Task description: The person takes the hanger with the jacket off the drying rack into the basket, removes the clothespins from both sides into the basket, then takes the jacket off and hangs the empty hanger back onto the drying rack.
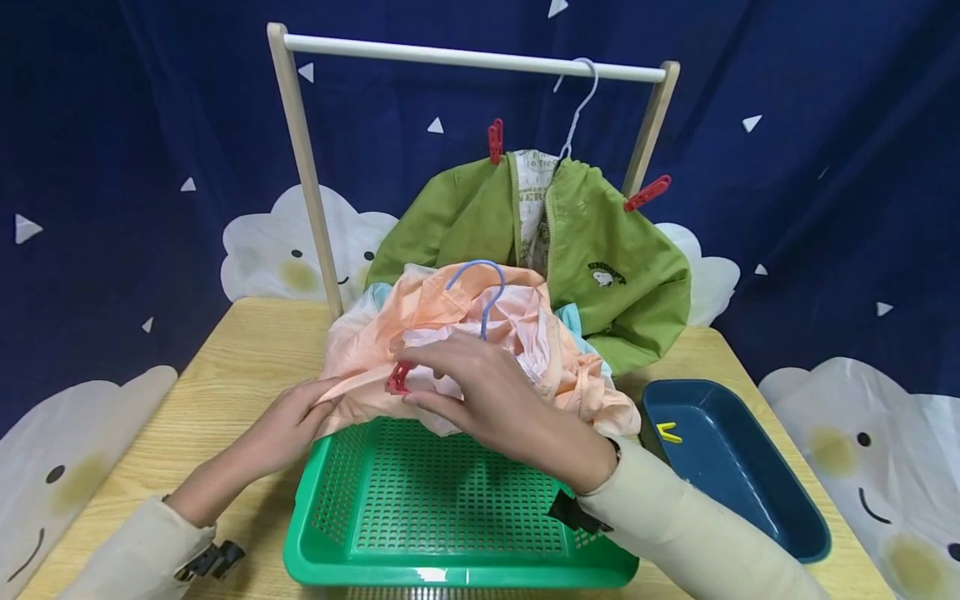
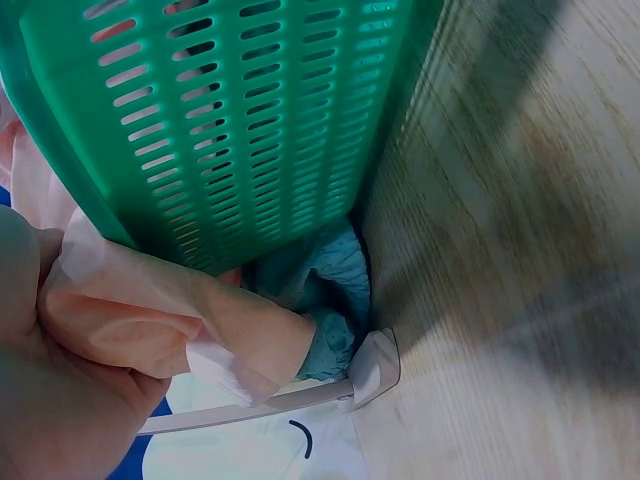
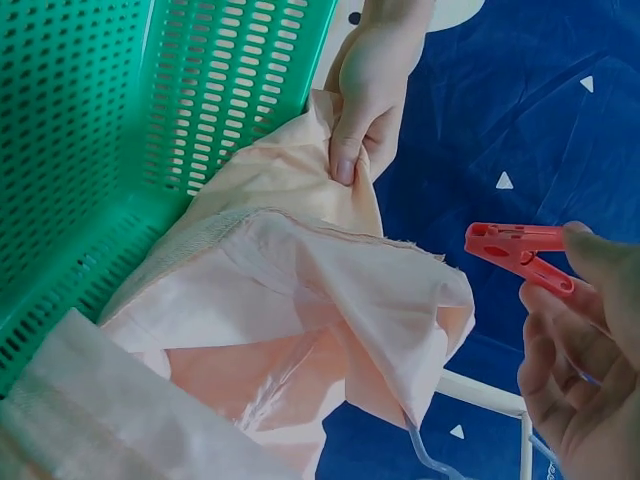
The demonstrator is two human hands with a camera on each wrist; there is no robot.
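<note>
A peach jacket [image 1: 360, 367] with a pale pink lining lies spread over the far part of the green basket [image 1: 457, 575]. A blue hanger [image 1: 501, 287] pokes its hook up out of the jacket's neck. My left hand [image 1: 281, 429] pinches the jacket's cloth at its left side, thumb on top in the right wrist view. Between thumb and fingers, my right hand [image 1: 487, 387] pinches a red clothespin [image 3: 520, 250] by its handle ends. The clothespin's nose points toward the jacket, a little apart from the cloth in the right wrist view.
Behind stands a rack with a white rail [image 1: 465, 57]. A green jacket [image 1: 465, 217] hangs there on a white hanger [image 1: 577, 108], a red clothespin [image 1: 496, 142] on one shoulder and another [image 1: 647, 193] on the other. At right, a dark blue tray [image 1: 750, 467] holds a yellow clothespin [image 1: 667, 432].
</note>
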